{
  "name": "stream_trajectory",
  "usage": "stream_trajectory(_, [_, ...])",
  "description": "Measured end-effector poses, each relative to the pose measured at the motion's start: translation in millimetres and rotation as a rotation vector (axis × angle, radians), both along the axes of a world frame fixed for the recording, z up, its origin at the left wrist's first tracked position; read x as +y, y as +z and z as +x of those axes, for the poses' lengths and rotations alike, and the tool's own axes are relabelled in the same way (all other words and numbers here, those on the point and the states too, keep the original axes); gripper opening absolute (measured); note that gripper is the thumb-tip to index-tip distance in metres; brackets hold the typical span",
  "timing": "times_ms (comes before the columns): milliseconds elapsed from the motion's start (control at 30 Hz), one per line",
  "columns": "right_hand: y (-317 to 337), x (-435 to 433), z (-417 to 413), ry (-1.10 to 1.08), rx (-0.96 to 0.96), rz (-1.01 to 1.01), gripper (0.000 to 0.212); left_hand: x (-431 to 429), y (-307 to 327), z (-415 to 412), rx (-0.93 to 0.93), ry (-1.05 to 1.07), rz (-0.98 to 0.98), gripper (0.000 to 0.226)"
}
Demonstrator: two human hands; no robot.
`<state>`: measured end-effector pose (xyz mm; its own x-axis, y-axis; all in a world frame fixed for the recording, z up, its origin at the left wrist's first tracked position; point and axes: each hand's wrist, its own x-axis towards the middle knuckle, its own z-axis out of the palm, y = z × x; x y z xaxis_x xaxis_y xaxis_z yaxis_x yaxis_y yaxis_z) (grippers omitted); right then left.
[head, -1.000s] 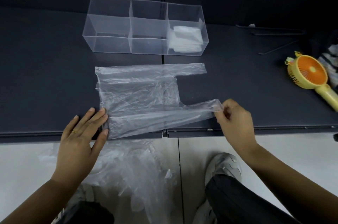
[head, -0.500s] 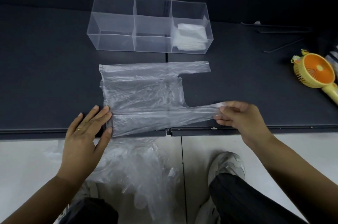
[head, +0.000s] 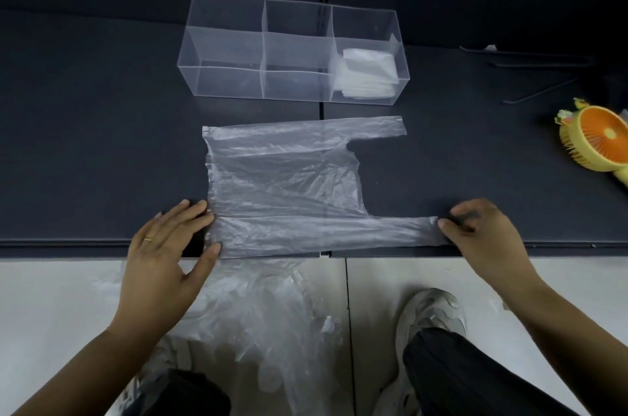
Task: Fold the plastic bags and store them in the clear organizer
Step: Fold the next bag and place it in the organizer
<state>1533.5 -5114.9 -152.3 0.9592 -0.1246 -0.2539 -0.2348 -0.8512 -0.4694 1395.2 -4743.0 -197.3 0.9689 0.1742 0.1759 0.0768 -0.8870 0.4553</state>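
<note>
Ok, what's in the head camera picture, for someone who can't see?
A left hand presses a clear plastic bag flat on a dark shelf while the right hand holds its handle's end. Behind, a clear organizer holds folded bags in its right compartment.

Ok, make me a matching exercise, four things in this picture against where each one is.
Things: 1 flat plastic bag; 2 folded bags; 3 fan; 4 loose bag pile.
Places: A right compartment of the clear organizer; B on the floor; C far right of the dark surface; D spread just in front of the organizer.
Pairs: 1-D, 2-A, 3-C, 4-B.
</note>
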Motion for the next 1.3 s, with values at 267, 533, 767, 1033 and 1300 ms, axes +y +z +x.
stream_trajectory(267, [17.3, 99.9, 56.4, 0.614, -0.361, 0.054, 0.033, -0.5, 41.0, 82.1, -0.123, -0.023, 0.013, 0.035])
stream_trajectory(533, [-30.3, 120.6, 102.2, 0.749, -0.073, -0.319, 0.067, 13.9, 16.5, 132.2, 0.456, -0.126, 0.272, 0.075])
stream_trajectory(767, [-5.0, 161.7, 56.3, 0.692, -0.395, -0.193, 0.056, -7.6, 11.4, 99.0, 0.205, -0.076, 0.289, 0.075])
stream_trajectory(1033, [-42.2, 185.6, -13.6, 0.917, -0.249, -0.226, 0.066, -9.6, -4.5, 71.7, 0.295, -0.114, 0.333, 0.079])
stream_trajectory(1300, [-47.8, 70.3, 13.8, 0.551, -0.207, -0.437, 0.079, -1.7, -5.8, 60.0, 0.310, -0.008, 0.373, 0.086])
